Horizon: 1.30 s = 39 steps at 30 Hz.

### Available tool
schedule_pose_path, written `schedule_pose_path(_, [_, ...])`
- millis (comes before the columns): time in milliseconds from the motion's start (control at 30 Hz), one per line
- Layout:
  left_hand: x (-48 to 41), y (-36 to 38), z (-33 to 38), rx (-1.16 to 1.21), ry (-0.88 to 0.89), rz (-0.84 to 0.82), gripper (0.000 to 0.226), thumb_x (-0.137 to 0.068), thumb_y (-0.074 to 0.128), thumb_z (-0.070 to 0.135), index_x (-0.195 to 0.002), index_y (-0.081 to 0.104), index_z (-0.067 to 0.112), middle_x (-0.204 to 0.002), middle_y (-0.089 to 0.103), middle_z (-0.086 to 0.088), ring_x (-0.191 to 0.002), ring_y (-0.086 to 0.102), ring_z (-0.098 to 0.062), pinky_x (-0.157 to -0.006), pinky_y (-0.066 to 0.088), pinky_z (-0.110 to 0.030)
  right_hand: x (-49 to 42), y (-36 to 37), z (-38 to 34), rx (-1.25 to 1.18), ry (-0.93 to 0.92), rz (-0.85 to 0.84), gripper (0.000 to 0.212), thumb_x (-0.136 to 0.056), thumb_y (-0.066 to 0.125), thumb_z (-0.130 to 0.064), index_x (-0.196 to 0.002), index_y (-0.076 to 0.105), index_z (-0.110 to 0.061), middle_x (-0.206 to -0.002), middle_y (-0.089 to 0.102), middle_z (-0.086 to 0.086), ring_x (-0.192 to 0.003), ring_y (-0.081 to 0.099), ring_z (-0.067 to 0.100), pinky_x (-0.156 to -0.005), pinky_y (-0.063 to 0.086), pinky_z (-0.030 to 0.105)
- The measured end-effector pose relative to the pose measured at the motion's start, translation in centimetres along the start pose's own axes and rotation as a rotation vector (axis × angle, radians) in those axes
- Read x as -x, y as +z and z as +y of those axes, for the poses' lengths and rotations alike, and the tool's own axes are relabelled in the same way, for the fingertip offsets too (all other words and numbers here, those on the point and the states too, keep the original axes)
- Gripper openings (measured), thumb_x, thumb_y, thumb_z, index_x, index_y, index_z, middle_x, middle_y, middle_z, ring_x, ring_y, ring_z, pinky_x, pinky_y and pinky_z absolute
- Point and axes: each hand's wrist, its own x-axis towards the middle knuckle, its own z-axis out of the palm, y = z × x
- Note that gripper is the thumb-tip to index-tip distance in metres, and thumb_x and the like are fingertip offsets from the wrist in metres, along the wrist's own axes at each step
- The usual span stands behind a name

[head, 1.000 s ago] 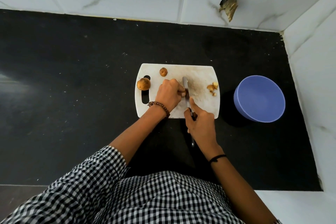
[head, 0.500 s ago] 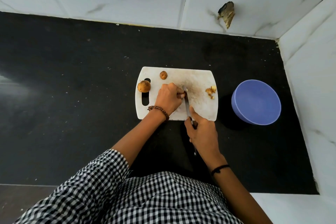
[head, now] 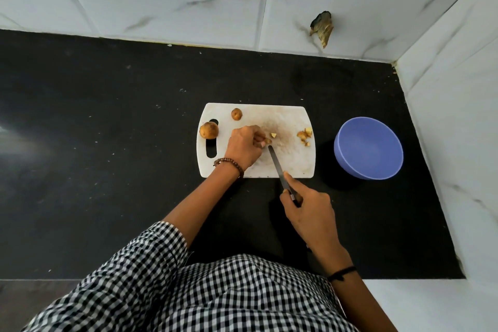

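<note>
Centrally, left hand (head: pixel 244 147) pinching potato pieces (head: pixel 267 140) on cutting board (head: pixel 296 163), right hand (head: pixel 310 213) gripping knife (head: pixel 276 163).

A potato (head: pixel 208 130) lies on the board's (head: pixel 293 164) left end, bowl (head: pixel 368 147) off its right.

Scuffed white plastic cutting board (head: pixel 293 162)

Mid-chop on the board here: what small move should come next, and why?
Probably set the knife across the potato piece that the left hand pinches on the cutting board, and slice. The right hand grips the handle with the blade tip just beside that piece; cut chunks already lie at the board's right edge.
</note>
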Motion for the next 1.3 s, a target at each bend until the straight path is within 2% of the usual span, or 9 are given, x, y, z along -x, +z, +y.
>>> schedule_pose_path(200, [0.8,-0.4,-0.3,0.079,-0.046,0.022,0.037,-0.081,0.066,-0.001,-0.116,0.059,0.008,-0.091,0.070,-0.003,-0.082,0.065,-0.009,-0.079,0.052,-0.013,0.1,0.5,-0.3,-0.060,-0.008,0.042,0.045,-0.096,0.060,-0.031,-0.141,0.054,-0.032,-0.055,0.053,-0.009,-0.055,0.055,0.005,-0.049,0.039,0.013])
schedule_pose_path(500, [2.0,-0.5,-0.3,0.049,-0.056,0.107,0.041,-0.083,0.061,-0.002,-0.123,0.054,0.006,-0.097,0.064,-0.006,-0.085,0.062,-0.014,-0.080,0.055,-0.024,-1.9,1.6,-1.6,0.018,-0.122,0.016,0.043,-0.096,0.059,-0.032,-0.140,0.056,-0.032,-0.059,0.049,-0.012,-0.053,0.049,0.005,-0.050,0.031,0.014])
schedule_pose_path(633, [2.0,-0.4,-0.4,0.023,-0.041,0.119,0.042,-0.082,0.060,-0.003,-0.123,0.054,0.006,-0.106,0.061,-0.007,-0.091,0.060,-0.015,-0.079,0.052,-0.021,-2.6,1.5,-1.1,0.048,-0.114,0.029,0.043,-0.097,0.058,-0.032,-0.140,0.056,-0.029,-0.062,0.047,-0.014,-0.055,0.047,0.004,-0.051,0.029,0.012])
schedule_pose_path(733, [1.9,-0.3,-0.5,0.018,-0.031,0.113,0.040,-0.083,0.060,-0.002,-0.121,0.056,0.007,-0.106,0.061,-0.007,-0.090,0.060,-0.014,-0.079,0.052,-0.019,-2.8,1.3,-0.6,0.050,-0.084,0.048,0.043,-0.097,0.058,-0.033,-0.141,0.055,-0.030,-0.060,0.047,-0.015,-0.054,0.049,0.005,-0.052,0.036,0.016])
schedule_pose_path(867, [1.8,-0.3,-0.5,-0.003,-0.002,0.120,0.035,-0.085,0.060,0.000,-0.118,0.059,0.009,-0.106,0.062,-0.005,-0.091,0.061,-0.013,-0.081,0.054,-0.023,-2.8,1.1,0.1,0.030,-0.008,0.096,0.046,-0.099,0.056,-0.036,-0.144,0.050,-0.030,-0.060,0.052,-0.008,-0.056,0.055,0.010,-0.056,0.054,0.030])
schedule_pose_path(967, [1.8,-0.3,-0.1,-0.010,0.037,0.151,0.033,-0.086,0.058,0.003,-0.118,0.060,0.010,-0.107,0.063,-0.004,-0.093,0.060,-0.013,-0.082,0.053,-0.024,-2.9,1.4,-0.4,0.050,-0.049,0.106,0.045,-0.100,0.055,-0.035,-0.144,0.050,-0.028,-0.061,0.047,-0.014,-0.055,0.050,0.005,-0.052,0.041,0.017])
schedule_pose_path(1033, [1.6,-0.2,0.0,-0.024,0.053,0.168,0.034,-0.086,0.057,0.004,-0.120,0.059,0.011,-0.109,0.063,-0.004,-0.098,0.059,-0.015,-0.083,0.053,-0.028,-3.3,1.9,-1.1,0.094,-0.087,0.092,0.043,-0.100,0.054,-0.036,-0.142,0.051,-0.029,-0.066,0.048,-0.015,-0.059,0.049,0.005,-0.054,0.039,0.017])
schedule_pose_path(1133, [1.6,0.1,0.0,-0.119,0.092,0.177,0.040,-0.086,0.058,0.007,-0.125,0.055,0.016,-0.116,0.063,-0.005,-0.106,0.057,-0.020,-0.084,0.052,-0.033,-4.1,2.6,-1.8,0.145,-0.070,0.071,0.043,-0.100,0.050,-0.039,-0.142,0.048,-0.027,-0.072,0.057,-0.009,-0.067,0.058,0.012,-0.061,0.049,0.028])
schedule_pose_path(1300, [1.7,0.6,-0.2,-0.301,0.194,0.075,0.056,-0.090,0.057,0.018,-0.142,0.039,0.015,-0.140,0.050,-0.010,-0.131,0.045,-0.022,-0.106,0.035,-0.034,-4.9,2.1,-0.9,0.180,0.015,0.125,0.039,-0.100,0.049,-0.041,-0.134,0.051,-0.023,-0.073,0.062,-0.003,-0.068,0.057,0.016,-0.061,0.042,0.029])
